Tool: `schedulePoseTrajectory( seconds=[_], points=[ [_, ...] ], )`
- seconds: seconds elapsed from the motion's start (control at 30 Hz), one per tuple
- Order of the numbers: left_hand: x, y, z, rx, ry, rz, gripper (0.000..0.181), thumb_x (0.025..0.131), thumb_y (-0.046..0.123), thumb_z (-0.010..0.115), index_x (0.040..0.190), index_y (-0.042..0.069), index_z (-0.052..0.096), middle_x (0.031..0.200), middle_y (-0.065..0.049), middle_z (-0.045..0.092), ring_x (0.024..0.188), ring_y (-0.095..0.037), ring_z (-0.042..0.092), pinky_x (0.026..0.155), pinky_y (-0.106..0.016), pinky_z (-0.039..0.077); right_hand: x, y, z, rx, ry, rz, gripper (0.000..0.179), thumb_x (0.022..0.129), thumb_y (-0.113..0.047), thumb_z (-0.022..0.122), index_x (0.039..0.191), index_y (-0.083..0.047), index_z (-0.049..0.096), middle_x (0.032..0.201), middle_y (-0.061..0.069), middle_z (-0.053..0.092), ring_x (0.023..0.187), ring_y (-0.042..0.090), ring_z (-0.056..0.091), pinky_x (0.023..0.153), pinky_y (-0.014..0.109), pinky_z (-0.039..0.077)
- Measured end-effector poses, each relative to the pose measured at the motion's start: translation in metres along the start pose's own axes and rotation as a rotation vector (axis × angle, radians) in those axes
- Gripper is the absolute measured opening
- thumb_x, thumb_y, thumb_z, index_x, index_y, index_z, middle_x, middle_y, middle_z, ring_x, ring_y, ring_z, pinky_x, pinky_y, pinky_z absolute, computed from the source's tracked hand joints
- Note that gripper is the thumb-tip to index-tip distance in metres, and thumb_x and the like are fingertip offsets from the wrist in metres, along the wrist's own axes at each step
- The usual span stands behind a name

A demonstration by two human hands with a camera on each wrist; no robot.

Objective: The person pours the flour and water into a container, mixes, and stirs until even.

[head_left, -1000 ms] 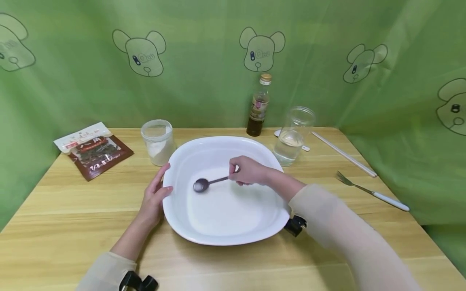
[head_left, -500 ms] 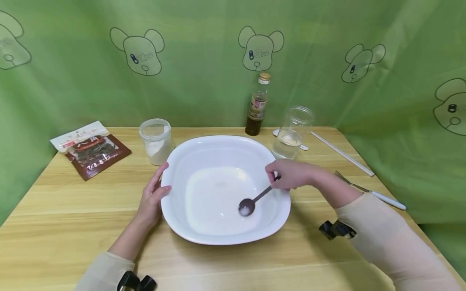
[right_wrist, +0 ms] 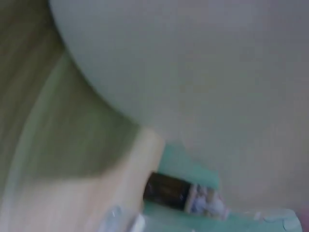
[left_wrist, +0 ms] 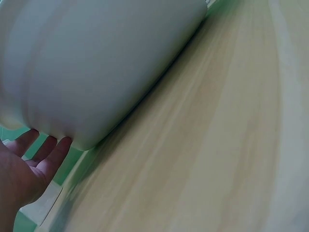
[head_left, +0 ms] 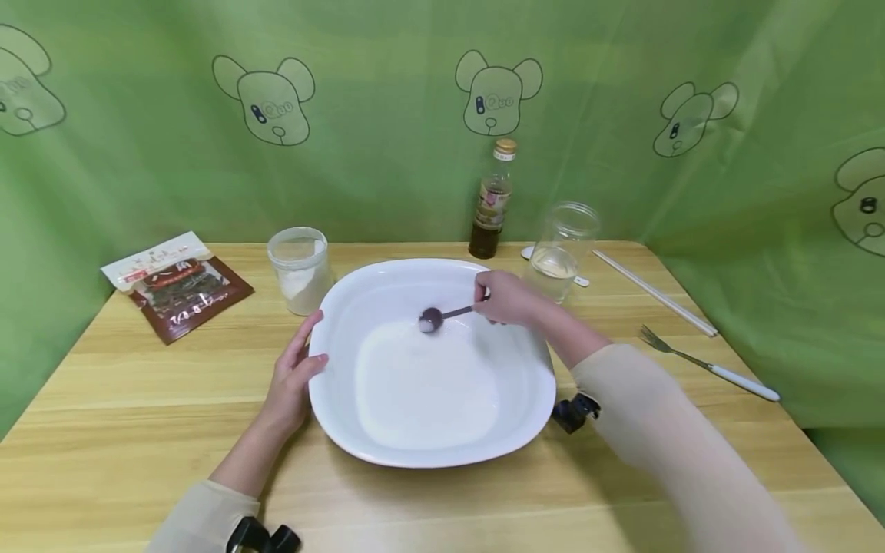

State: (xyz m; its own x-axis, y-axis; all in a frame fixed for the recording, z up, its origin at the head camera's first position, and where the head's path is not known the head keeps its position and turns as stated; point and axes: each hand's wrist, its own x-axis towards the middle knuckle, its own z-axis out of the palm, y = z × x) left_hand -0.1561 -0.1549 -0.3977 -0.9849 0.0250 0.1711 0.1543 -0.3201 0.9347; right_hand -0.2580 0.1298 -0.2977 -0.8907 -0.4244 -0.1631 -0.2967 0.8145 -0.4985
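A white basin with liquid in it stands in front of me. My left hand holds its left rim, with thumb and index fingertips at the edge. In the left wrist view, several fingers touch the basin's outer wall. My right hand pinches the handle of a dark spoon over the basin. The spoon's bowl is near the liquid at the far side, and something whitish shows in it. The right wrist view mostly shows the basin's blurred outer wall; the hand's grip is hidden there.
Behind the basin stand a jar of white powder, a bottle of dark liquid and a glass jar of clear liquid. A spice packet lies left. Chopsticks and a fork lie right.
The right hand swept the spoon from the middle left to the near right of the basin, then back to the far side. The left hand stayed at the rim.
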Motion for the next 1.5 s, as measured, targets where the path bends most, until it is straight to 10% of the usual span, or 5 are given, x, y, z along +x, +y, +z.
schedulePoseTrajectory(
  seconds=[0.27,0.5,0.8,1.13,1.5],
  points=[
    [-0.001,-0.002,-0.001,-0.006,0.032,0.025,0.059,0.076,-0.001,0.04,0.134,0.01,0.031,0.126,-0.015,0.034,0.095,-0.018,0.05,0.072,-0.029,0.05,0.01,-0.013,0.032,0.266,-0.205,-0.07,0.006,0.081,-0.003,0.053,0.078,-0.002,0.049,0.051,0.004,0.047,0.04,0.01,0.036,0.036,0.018,0.028],
    [-0.001,-0.001,-0.001,0.01,0.023,0.023,0.059,0.077,-0.001,0.04,0.134,0.01,0.031,0.128,-0.015,0.033,0.096,-0.018,0.05,0.072,-0.03,0.05,-0.02,-0.011,0.027,0.202,-0.44,-0.174,0.008,0.081,-0.002,0.052,0.075,-0.006,0.049,0.047,0.002,0.042,0.039,0.009,0.034,0.036,0.018,0.025],
    [0.0,0.003,-0.003,0.011,0.016,0.016,0.059,0.077,-0.001,0.041,0.134,0.011,0.031,0.126,-0.014,0.035,0.095,-0.02,0.051,0.071,-0.032,0.05,-0.049,0.011,-0.017,0.103,-0.342,-0.169,0.011,0.076,0.005,0.045,0.082,-0.002,0.05,0.053,0.002,0.044,0.046,0.011,0.04,0.04,0.019,0.033],
    [0.001,0.001,-0.001,0.009,0.008,0.007,0.06,0.077,-0.001,0.04,0.134,0.01,0.03,0.127,-0.017,0.034,0.095,-0.019,0.051,0.07,-0.032,0.05,-0.018,0.02,-0.009,0.234,-0.044,-0.046,0.011,0.082,-0.001,0.048,0.092,0.002,0.05,0.058,0.008,0.052,0.044,0.014,0.042,0.038,0.021,0.035],
    [0.0,0.0,0.001,-0.004,0.002,0.015,0.06,0.077,0.0,0.04,0.135,0.009,0.028,0.128,-0.02,0.033,0.096,-0.021,0.051,0.072,-0.033,0.05,-0.013,-0.009,0.032,0.467,-0.368,-0.139,0.009,0.083,-0.001,0.049,0.091,0.001,0.05,0.055,0.011,0.053,0.038,0.011,0.039,0.034,0.018,0.03]
  ],
)
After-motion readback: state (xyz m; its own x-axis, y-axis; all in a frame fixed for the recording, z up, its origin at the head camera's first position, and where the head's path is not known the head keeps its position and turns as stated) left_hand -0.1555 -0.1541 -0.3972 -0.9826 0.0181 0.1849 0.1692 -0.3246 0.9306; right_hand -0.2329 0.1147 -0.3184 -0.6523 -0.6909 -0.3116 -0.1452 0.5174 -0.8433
